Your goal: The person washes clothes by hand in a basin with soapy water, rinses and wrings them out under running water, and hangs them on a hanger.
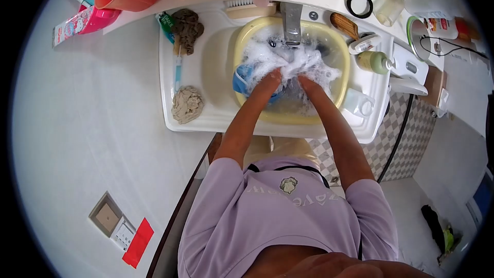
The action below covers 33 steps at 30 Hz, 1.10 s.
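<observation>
A pale yellow basin (343, 80) sits in the white sink, under the metal faucet (292, 23). It holds water topped with thick white suds (265, 54). Both of my arms reach into it. My left hand (276, 74) and my right hand (304, 80) are close together at the middle, with their fingers buried in the foam. Whether they grip anything is hidden. A piece of blue cloth (241, 79) hangs over the basin's left rim, beside my left hand, and part of it runs into the water.
Left on the sink (216, 72) lie a brown wadded cloth (188, 28), a beige wadded cloth (187, 104) and a toothbrush (178, 72). A scrub brush (249, 9) rests behind the basin. To the right are a wooden brush (343, 24), a pump bottle (374, 62) and a clear container (358, 103).
</observation>
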Tool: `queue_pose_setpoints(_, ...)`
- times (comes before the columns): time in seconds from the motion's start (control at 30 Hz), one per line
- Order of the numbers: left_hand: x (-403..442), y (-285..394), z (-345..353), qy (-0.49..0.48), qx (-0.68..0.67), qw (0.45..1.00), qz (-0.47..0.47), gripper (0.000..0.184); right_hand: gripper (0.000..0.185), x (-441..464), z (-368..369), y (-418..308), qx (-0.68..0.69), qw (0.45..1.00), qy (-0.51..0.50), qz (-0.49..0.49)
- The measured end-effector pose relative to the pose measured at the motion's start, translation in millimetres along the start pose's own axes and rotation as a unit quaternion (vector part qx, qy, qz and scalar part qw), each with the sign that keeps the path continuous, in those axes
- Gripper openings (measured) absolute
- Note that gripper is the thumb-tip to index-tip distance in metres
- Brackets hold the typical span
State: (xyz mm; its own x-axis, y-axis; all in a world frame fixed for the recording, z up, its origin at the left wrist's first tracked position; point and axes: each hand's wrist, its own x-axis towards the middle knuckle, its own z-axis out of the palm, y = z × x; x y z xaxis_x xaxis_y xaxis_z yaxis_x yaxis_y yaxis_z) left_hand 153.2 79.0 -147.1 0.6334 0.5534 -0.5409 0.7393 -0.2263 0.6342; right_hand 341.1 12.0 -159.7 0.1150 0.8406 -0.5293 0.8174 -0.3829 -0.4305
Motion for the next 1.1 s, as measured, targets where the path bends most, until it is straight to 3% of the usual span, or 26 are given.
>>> queue_pose_setpoints(0.03, -4, 4, -7, -0.035, -0.045, 0.997, -0.052, 0.043, 0.055, -4, -4, 4, 0.023, 0.999, -0.024, -0.010)
queue_pose_setpoints(0.17, -25, 19, -32, 0.011, 0.104, 0.994, -0.042, 0.047, 0.060, -15, -32, 6, 0.110, 0.985, -0.118, -0.059)
queue_pose_setpoints(0.2, -31, 19, -33, 0.046, 0.069, 0.996, -0.043, 0.046, 0.062, -20, -40, 1, 0.131, 0.978, -0.142, -0.072)
queue_pose_setpoints(0.23, -34, 18, -36, 0.081, 0.034, 0.995, -0.043, 0.046, 0.058, -34, -62, -17, -0.037, 0.952, 0.172, -0.252)
queue_pose_setpoints(0.33, -55, 30, -56, 0.144, 0.014, 0.989, -0.002, 0.048, 0.066, -72, -103, -47, 0.132, 0.976, 0.161, -0.067)
queue_pose_setpoints(0.47, -90, 38, -65, 0.201, 0.049, 0.976, 0.060, 0.051, 0.066, -100, -98, -24, 0.037, 0.977, 0.168, -0.124)
queue_pose_setpoints(0.57, -105, 27, -67, 0.196, 0.107, 0.968, 0.115, 0.043, 0.053, -104, -92, -5, 0.014, 0.979, 0.177, -0.105)
queue_pose_setpoints(0.63, -126, 39, -78, 0.240, 0.071, 0.958, 0.141, 0.037, 0.051, -108, -90, -10, -0.006, 0.971, 0.215, -0.103)
queue_pose_setpoints(0.77, -154, 45, -82, 0.335, 0.010, 0.929, 0.157, 0.034, 0.050, -95, -75, -8, 0.184, 0.930, 0.288, -0.137)
queue_pose_setpoints(0.87, -173, 61, -99, 0.330, -0.086, 0.936, 0.082, 0.030, 0.049, -101, -87, -15, 0.243, 0.904, 0.309, -0.165)
queue_pose_setpoints(0.97, -172, 56, -99, 0.354, -0.288, 0.876, 0.154, 0.025, 0.040, -145, -148, -81, 0.240, 0.889, 0.358, -0.156)
queue_pose_setpoints(1.03, -191, 81, -115, 0.317, -0.387, 0.840, 0.211, 0.024, 0.033, -169, -177, -107, 0.269, 0.890, 0.337, -0.151)
queue_pose_setpoints(1.1, -202, 104, -127, 0.293, -0.425, 0.812, 0.273, 0.025, 0.028, -193, -197, -133, 0.329, 0.865, 0.337, -0.173)
